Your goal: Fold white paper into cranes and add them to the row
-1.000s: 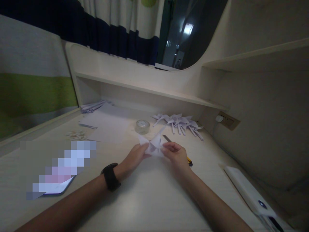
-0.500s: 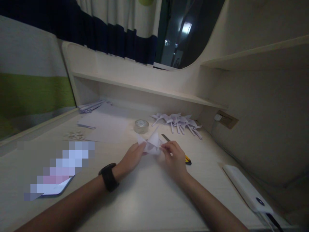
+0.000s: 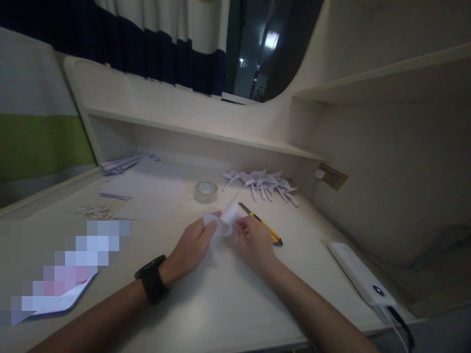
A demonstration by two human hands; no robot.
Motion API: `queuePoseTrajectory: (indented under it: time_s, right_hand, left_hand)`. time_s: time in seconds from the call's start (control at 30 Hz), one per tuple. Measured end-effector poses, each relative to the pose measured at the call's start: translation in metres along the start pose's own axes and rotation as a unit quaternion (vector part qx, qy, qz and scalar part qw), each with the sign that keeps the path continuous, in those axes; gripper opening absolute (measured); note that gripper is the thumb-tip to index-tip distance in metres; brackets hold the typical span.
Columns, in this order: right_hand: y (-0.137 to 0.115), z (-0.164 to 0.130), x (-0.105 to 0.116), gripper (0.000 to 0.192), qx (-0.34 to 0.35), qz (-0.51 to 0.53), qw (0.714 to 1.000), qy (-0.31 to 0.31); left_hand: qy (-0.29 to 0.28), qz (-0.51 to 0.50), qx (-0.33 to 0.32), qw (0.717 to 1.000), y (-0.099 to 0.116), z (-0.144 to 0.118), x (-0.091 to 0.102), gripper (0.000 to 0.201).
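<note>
Fingers of the left hand [image 3: 193, 246] clamped on a white paper pinwheel [image 3: 229, 214], those of the right hand [image 3: 256, 241] pinched at its right edge, above the surface [image 3: 217, 304], yellow utility knife [image 3: 268, 229] alongside, tape roll [image 3: 205, 193] and other pinwheels [image 3: 267, 181] beyond.

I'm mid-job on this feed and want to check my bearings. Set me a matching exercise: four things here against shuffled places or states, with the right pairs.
Things
1. Curled white paper
2. Utility knife
3. Roll of clear tape
4. Black wristwatch

Places or states
A. Lying flat on the desk, left of the paper pinwheels
B. Around the left wrist
C. Held between the left hand and the right hand
D. Yellow and black, with its blade out

Right pairs: 1-C, 2-D, 3-A, 4-B
</note>
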State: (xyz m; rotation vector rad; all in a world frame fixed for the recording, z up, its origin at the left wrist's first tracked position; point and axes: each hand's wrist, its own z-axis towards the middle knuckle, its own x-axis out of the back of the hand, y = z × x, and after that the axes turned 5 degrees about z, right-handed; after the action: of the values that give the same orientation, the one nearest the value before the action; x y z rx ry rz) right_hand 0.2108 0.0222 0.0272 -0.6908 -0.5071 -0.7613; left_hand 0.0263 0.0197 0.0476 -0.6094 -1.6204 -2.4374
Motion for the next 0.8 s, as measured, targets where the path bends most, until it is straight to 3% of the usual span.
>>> queuePoseTrajectory:
  time_s: [0.27,0.37,0.5,0.6,0.8]
  right_hand:
    - [0.000,0.001,-0.003,0.008,-0.091,0.088,0.992,-0.019]
    - [0.000,0.004,-0.001,0.008,-0.127,0.116,0.985,-0.006]
    - [0.000,0.008,0.003,0.008,-0.164,0.143,0.976,0.013]
    - [-0.002,0.007,0.005,0.010,-0.159,0.151,0.975,0.019]
    - [-0.007,0.003,0.003,0.012,-0.100,0.128,0.986,0.040]
  left_hand:
    - [-0.034,-0.057,0.003,0.998,-0.012,0.006,-0.004,0.038]
    - [-0.019,-0.144,0.088,0.985,-0.017,0.010,-0.004,0.042]
    - [0.015,-0.259,0.202,0.944,-0.014,0.014,-0.002,0.045]
    - [0.021,-0.289,0.221,0.931,-0.008,0.014,0.001,0.041]
    - [0.011,-0.314,0.199,0.928,-0.003,0.012,0.003,0.039]
